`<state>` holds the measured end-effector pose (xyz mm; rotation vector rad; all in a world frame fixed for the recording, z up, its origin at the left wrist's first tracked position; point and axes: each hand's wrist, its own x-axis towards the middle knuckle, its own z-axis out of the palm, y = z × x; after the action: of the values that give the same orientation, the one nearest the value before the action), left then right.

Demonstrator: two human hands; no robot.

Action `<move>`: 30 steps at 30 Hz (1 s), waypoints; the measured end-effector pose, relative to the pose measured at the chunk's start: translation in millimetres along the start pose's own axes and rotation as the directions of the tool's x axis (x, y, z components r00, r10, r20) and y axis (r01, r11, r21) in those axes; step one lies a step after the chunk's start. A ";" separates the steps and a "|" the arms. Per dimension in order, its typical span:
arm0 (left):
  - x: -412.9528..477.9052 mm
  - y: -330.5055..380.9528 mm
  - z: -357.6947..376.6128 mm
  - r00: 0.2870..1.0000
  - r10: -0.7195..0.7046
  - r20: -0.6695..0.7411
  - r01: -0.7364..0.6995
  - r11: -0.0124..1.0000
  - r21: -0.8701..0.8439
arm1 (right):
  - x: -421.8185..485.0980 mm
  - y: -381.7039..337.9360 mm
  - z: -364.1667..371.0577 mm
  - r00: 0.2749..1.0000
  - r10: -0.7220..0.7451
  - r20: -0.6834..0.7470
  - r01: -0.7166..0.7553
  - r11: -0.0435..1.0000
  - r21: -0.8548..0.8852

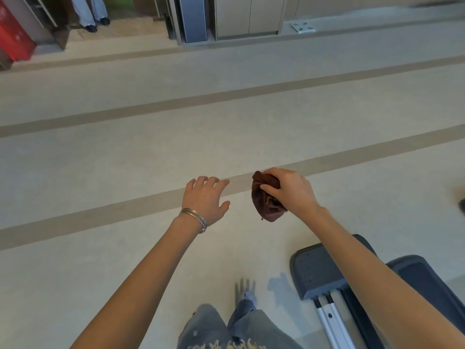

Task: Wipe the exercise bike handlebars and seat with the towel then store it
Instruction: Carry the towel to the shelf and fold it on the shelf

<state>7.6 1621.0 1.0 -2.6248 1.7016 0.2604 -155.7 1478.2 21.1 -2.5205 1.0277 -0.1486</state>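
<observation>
Towel: small dark brown cloth, bunched into a wad, held in the air over the floor, ahead of the person and just right of centre. Judged light, soft and limp, with no shape of its own; unlikely to slip, nothing to break. Best taken by a gathered handful, as now; for wiping, a flatter fold under the palm would likely serve better. Long axis of the wad runs roughly top to bottom in the view. The upper end is gathered under the fingers, and the loose lower end hangs down toward the floor.

Right hand: fingers and thumb curled round the upper part of the towel, gripping it.

Left hand: near the towel but apart from it, palm down, fingers spread and relaxed, holding nothing. Thin bangles at the wrist.

Grey footplates of an exercise machine: low right, under the right forearm, on pale rails. Handlebars and seat: not in view
</observation>
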 end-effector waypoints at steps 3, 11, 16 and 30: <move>26.4 3.7 -4.2 1.000 0.002 -0.005 -0.002 1.000 0.011 | 21.9 14.1 -4.2 1.000 0.003 0.013 -0.004 1.000 0.018; 105.0 -15.7 -6.0 0.999 0.020 0.027 -0.021 0.999 0.030 | 101.6 29.6 -6.0 0.999 0.026 0.025 -0.027 0.999 0.035; 176.7 -46.3 -22.4 0.999 0.041 0.003 -0.041 0.999 0.022 | 179.6 21.1 -11.8 0.999 0.048 0.013 -0.048 0.999 0.022; 328.8 -114.1 -61.6 0.994 0.106 0.010 -0.106 0.994 0.036 | 326.4 1.6 -28.8 0.995 0.099 0.005 -0.098 0.989 -0.115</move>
<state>250.6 1364.3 5.7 -2.5089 1.8276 0.2373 71.8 1242.5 28.4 -2.5617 1.1856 -0.0492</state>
